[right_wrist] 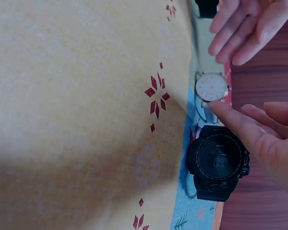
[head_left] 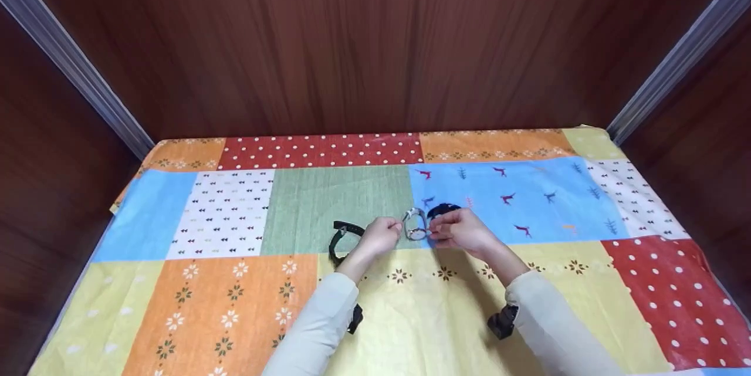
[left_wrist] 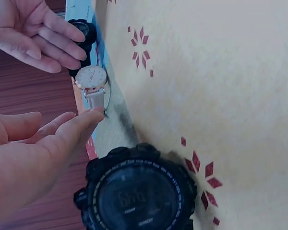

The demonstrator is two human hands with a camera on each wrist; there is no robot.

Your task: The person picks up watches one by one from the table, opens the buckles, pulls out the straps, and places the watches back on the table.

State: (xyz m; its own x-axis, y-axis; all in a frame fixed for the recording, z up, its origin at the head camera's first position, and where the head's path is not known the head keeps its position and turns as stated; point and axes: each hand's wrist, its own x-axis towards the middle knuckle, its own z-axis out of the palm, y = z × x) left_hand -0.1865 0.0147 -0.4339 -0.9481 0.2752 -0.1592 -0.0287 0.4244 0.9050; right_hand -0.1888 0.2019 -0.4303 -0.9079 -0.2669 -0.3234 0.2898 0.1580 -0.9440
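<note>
A wristwatch with a white dial point(head_left: 417, 234) and a light strap stands between my two hands, its band forming a loop. My left hand point(head_left: 379, 237) is at the left of that loop; in the left wrist view a fingertip point(left_wrist: 97, 114) meets the strap. From the other side my right hand point(head_left: 462, 231) reaches in, and a fingertip point(right_wrist: 217, 106) touches the strap just below the dial in the right wrist view. The fingers of both hands look extended and loose. A black digital watch point(right_wrist: 218, 159) lies beside my right hand, partly covered by it in the head view.
Another black watch point(head_left: 340, 241) with its strap spread lies left of my left hand; its digital face point(left_wrist: 139, 191) fills the front of the left wrist view. Patchwork cloth point(head_left: 229, 305) covers the table. Dark wood panels point(head_left: 352, 41) stand behind and at both sides.
</note>
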